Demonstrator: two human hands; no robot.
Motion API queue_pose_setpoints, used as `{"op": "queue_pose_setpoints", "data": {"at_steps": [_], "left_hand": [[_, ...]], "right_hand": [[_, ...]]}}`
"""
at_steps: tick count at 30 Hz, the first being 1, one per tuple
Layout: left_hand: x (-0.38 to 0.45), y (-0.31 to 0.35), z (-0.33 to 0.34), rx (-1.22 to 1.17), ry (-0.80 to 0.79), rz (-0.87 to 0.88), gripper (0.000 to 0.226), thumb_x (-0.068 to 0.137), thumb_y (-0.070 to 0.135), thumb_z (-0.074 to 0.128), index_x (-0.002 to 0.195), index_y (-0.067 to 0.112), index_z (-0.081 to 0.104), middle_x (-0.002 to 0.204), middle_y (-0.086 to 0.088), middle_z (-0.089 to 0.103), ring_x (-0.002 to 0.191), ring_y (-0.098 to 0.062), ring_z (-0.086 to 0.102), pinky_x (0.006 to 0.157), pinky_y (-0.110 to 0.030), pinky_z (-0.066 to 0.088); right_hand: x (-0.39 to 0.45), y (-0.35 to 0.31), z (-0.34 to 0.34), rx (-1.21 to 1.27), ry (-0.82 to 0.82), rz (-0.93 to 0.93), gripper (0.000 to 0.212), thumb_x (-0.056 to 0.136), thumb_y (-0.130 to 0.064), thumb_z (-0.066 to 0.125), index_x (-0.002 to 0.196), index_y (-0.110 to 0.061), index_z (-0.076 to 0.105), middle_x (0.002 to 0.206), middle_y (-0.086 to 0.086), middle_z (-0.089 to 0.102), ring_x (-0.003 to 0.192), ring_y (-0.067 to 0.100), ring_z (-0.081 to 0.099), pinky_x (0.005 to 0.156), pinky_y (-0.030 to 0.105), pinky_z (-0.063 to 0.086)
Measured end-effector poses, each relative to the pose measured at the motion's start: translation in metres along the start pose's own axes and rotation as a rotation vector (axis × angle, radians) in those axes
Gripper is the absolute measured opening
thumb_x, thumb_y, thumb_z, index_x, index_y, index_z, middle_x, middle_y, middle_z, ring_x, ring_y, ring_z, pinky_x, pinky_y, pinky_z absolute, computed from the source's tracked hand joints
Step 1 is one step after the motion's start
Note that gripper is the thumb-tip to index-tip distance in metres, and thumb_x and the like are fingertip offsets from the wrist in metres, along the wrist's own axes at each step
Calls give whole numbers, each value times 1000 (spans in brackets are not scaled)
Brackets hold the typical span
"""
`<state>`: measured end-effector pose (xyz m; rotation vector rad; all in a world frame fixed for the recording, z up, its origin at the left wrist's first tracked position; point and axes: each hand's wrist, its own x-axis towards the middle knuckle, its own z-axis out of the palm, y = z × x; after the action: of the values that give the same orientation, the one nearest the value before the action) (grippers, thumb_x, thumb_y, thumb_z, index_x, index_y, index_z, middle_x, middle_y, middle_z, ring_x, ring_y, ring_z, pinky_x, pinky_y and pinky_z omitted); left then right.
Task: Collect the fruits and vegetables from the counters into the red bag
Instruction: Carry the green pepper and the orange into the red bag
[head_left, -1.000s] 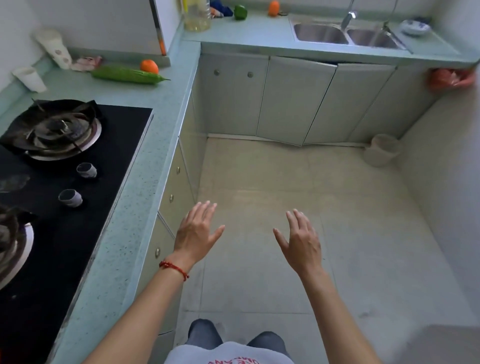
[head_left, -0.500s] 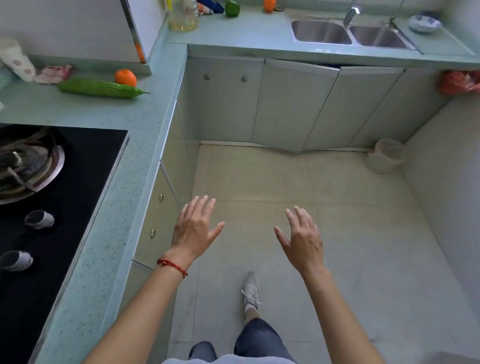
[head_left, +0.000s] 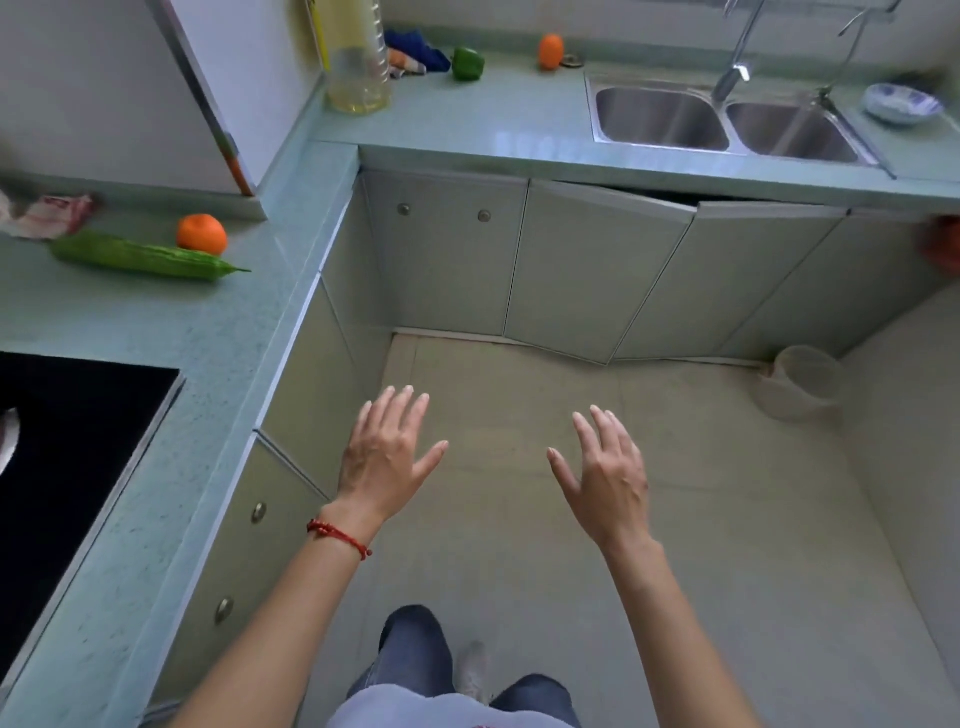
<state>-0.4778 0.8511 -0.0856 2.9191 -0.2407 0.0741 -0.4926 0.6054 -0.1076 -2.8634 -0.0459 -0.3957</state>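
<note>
Left counter (head_left: 130, 332): holds a gourd (head_left: 145, 258), long axis roughly left-right, tip pointing right, and an orange (head_left: 201, 233) touching or just behind it. Both lie ahead and left of the left hand (head_left: 382, 457), the nearer hand.

Far counter (head_left: 467, 111): a pepper (head_left: 467, 63) and a second orange (head_left: 550, 51), well apart from both hands.

Red bag (head_left: 943, 244): only a blurred edge shows at the right frame edge, nearer the right hand (head_left: 605, 475); contents cannot be seen.

Sink (head_left: 660, 117): both basins look empty.

Hands: both open, fingers spread, holding nothing.

Clear air above the bitter gourd (head_left: 140, 258) and tangerine (head_left: 201, 234); wall panel (head_left: 208, 98) just behind.
</note>
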Motion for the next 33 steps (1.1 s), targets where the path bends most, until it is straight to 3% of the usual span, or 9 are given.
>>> {"op": "queue_pose_setpoints", "data": {"at_steps": [4,25,33], "left_hand": [[60,-5,6,-11,-3,-5,64,80,50,37,119,4,58,120,-19,62,113,-37,57,92,-53,44],[423,-69,14,10,-32,45,63,80,50,37,116,5,60,118,-17,64,110,-35,60,89,-51,47],[566,-71,32,7,2,6,65,83,51,35,126,5,53,130,-18,55,123,-35,49,102,-49,36]], "right_hand": [[56,9,18,5,-1,-4,55,83,-46,41,114,-4,62,120,20,62,113,34,59,87,44,50],[406,18,104,25,-16,51,56,83,-46,43,116,-4,60,121,18,61,116,33,57,91,44,48],[548,53,144,41,-47,23,58,84,-46,41,119,-3,59,123,20,60,117,34,55,94,44,46]]}}
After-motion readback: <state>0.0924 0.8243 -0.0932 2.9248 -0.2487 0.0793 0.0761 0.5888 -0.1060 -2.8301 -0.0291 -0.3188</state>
